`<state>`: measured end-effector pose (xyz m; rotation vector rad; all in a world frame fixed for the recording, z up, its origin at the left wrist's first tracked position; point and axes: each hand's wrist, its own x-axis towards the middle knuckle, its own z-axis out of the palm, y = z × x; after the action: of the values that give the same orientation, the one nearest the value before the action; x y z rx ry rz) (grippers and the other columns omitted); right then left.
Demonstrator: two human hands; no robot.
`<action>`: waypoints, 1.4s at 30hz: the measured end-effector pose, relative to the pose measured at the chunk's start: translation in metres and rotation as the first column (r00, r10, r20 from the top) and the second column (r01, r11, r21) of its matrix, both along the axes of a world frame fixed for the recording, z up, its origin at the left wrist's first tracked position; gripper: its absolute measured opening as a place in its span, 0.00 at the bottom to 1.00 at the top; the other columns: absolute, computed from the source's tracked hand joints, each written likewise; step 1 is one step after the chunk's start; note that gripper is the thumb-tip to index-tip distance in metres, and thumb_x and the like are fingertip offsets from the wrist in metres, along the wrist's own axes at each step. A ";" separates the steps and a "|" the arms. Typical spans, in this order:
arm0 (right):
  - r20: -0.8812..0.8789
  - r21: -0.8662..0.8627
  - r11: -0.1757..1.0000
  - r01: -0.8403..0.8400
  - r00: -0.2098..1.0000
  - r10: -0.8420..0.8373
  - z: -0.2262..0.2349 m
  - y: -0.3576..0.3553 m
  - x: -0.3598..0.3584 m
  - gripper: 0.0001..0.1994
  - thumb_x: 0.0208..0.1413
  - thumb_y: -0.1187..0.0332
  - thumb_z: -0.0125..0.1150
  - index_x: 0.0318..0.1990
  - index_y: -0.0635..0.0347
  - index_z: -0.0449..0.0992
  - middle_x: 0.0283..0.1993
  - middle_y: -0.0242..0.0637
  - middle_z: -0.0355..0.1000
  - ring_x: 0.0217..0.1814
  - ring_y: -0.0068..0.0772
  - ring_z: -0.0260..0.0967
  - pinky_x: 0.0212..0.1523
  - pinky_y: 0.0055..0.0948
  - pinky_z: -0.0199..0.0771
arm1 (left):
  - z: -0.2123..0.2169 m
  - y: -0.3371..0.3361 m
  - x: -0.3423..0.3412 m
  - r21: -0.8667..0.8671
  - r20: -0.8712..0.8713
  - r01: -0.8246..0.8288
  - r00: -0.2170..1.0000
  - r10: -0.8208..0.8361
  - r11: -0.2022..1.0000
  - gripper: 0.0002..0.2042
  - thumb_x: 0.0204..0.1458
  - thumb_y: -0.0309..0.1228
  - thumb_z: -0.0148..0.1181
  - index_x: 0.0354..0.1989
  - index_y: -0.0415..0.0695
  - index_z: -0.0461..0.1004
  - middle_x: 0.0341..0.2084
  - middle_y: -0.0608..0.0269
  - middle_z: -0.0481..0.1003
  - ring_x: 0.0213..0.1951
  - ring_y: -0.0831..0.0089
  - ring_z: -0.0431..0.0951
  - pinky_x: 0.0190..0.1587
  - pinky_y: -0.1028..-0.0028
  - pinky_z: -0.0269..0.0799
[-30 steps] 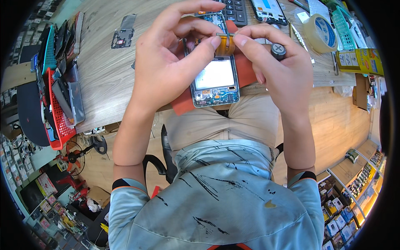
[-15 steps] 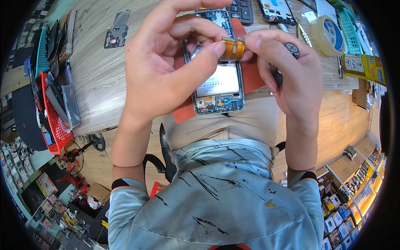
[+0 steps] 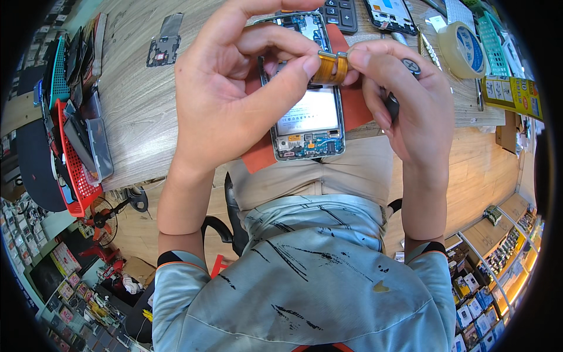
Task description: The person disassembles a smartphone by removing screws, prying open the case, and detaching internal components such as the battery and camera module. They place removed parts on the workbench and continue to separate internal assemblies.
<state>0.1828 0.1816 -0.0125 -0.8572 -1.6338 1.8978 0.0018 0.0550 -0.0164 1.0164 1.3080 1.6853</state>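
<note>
My left hand [image 3: 234,100] pinches an orange flex cable [image 3: 330,68] between thumb and forefinger. My right hand [image 3: 410,94] grips the cable's other end with thumb and fingertip, so it is curled between the two hands. A dark screwdriver [image 3: 411,67] with a round, cross-marked cap is also tucked in my right hand. Below the cable lies an opened phone [image 3: 311,141], its pale battery and blue circuit boards bare; my left hand covers part of it. Under the phone is a reddish-brown mat [image 3: 258,161] at the table's near edge.
At the far left of the table [image 3: 141,117] lies a dark phone part [image 3: 163,51]. A red basket [image 3: 76,170] stands at the left edge. Beyond the phone are a calculator [image 3: 341,14] and another phone frame [image 3: 390,17]. Tape [image 3: 462,50] and a yellow box [image 3: 513,94] are at right.
The flex cable has moved slightly to the right and turned a little in my fingers. The opened phone has shifted slightly right. Both hands keep their hold.
</note>
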 end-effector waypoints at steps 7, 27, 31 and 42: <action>-0.039 -0.015 1.000 0.002 0.999 -0.003 -0.003 0.000 0.000 0.13 0.69 0.67 0.64 0.48 0.71 0.84 0.36 0.43 0.81 0.16 0.15 0.57 0.19 0.19 0.48 | -0.002 0.002 0.000 0.028 -0.034 -0.021 0.999 0.022 0.999 0.27 0.61 0.14 0.67 0.68 0.26 0.66 0.40 0.50 0.85 0.39 0.80 0.83 0.42 0.82 0.76; 0.008 0.044 0.999 0.020 1.000 -0.021 0.001 -0.001 0.008 0.12 0.68 0.67 0.64 0.49 0.70 0.84 0.37 0.41 0.82 0.16 0.13 0.56 0.19 0.18 0.48 | -0.005 0.000 0.002 0.087 -0.149 -0.021 0.988 0.033 0.996 0.27 0.60 0.13 0.67 0.68 0.25 0.67 0.41 0.48 0.85 0.41 0.78 0.84 0.44 0.81 0.77; 0.089 0.117 0.993 0.029 0.995 -0.039 0.010 -0.013 0.029 0.10 0.68 0.68 0.67 0.45 0.68 0.83 0.36 0.39 0.82 0.16 0.10 0.54 0.18 0.17 0.47 | 0.001 -0.016 0.010 0.064 -0.369 -0.044 0.927 0.064 0.997 0.25 0.58 0.16 0.69 0.65 0.27 0.71 0.47 0.47 0.84 0.47 0.69 0.85 0.51 0.77 0.78; 0.156 -0.216 0.975 0.043 0.988 -0.009 -0.023 -0.071 0.053 0.12 0.70 0.69 0.68 0.51 0.72 0.82 0.41 0.49 0.87 0.16 0.12 0.63 0.17 0.17 0.58 | -0.034 -0.101 0.053 0.151 -0.133 -0.406 0.895 0.426 0.901 0.10 0.62 0.18 0.66 0.51 0.28 0.78 0.43 0.48 0.82 0.40 0.71 0.81 0.46 0.73 0.76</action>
<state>0.2354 0.1107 -0.0352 -1.1352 -1.5090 2.0651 0.0551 -0.0460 -0.0499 1.0083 1.6389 2.0562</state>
